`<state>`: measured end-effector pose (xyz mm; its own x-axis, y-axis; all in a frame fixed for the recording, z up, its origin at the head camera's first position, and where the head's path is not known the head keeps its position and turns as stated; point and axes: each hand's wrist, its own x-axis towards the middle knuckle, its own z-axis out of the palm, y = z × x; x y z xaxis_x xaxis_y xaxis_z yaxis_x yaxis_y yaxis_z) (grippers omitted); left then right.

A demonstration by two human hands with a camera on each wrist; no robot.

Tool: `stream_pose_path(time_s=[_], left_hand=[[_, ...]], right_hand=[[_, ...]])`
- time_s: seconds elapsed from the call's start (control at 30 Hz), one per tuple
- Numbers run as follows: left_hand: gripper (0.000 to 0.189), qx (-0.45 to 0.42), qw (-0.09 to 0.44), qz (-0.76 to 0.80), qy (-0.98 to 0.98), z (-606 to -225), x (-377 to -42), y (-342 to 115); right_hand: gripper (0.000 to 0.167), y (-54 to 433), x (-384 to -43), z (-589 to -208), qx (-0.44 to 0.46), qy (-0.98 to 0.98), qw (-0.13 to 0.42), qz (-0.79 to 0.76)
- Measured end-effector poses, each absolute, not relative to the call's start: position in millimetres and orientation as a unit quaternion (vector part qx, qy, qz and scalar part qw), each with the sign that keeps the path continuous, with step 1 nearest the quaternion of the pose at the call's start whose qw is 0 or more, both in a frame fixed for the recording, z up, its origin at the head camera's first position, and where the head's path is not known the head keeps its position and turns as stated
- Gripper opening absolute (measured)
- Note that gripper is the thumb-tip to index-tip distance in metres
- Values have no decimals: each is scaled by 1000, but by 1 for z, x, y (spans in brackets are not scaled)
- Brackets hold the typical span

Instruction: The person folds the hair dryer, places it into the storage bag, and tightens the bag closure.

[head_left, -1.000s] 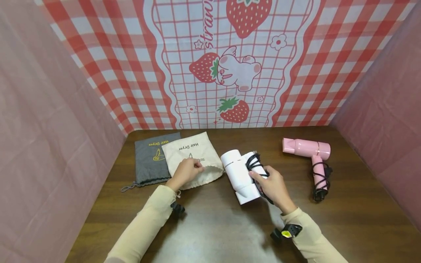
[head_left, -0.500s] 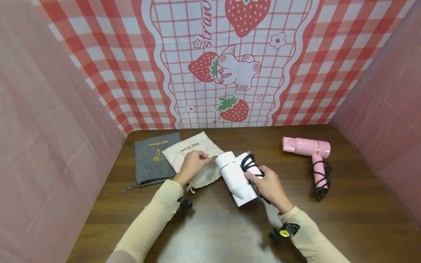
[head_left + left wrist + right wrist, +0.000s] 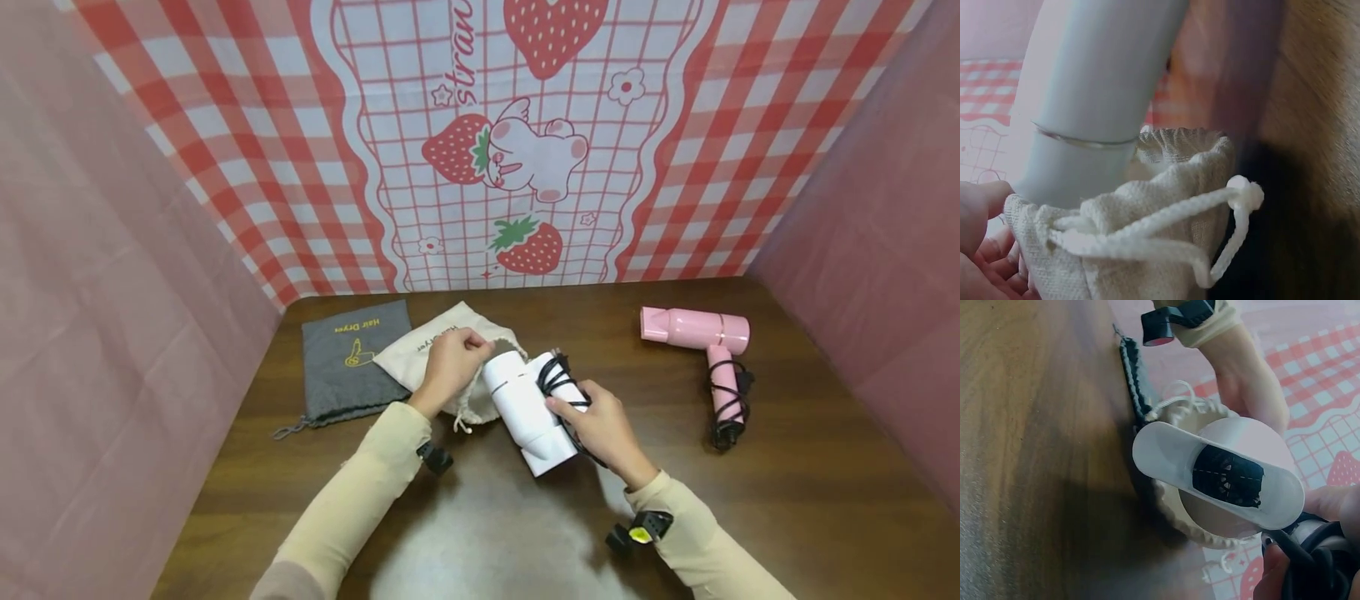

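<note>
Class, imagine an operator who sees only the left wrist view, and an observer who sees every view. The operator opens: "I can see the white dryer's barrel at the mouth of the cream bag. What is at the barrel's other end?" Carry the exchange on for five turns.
Observer: A flattened nozzle, on the end of the white dryer away from the cream bag.
Operator: Is there another dryer about?
Observer: Yes, a pink dryer lies on the person's right side.
Operator: And another bag?
Observer: Yes, a grey bag with yellow print lies to the left of the cream one.
</note>
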<state>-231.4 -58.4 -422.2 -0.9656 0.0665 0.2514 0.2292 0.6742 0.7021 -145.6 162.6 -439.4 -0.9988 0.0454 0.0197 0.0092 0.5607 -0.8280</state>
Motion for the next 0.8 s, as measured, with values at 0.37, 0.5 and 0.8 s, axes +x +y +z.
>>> stream_pose_path(time_s=[0.37, 0.5, 0.8], left_hand=[[14, -139, 102, -414, -894, -405, -217, -37], [12, -148, 103, -375, -909, -404, -216, -34], [20, -180, 91, -272, -941, -405, -219, -29]], right_hand=[[36, 157, -141, -449, 2, -898, 55, 436], [36, 157, -141, -450, 0, -898, 62, 436], [36, 158, -141, -453, 5, -901, 61, 430]])
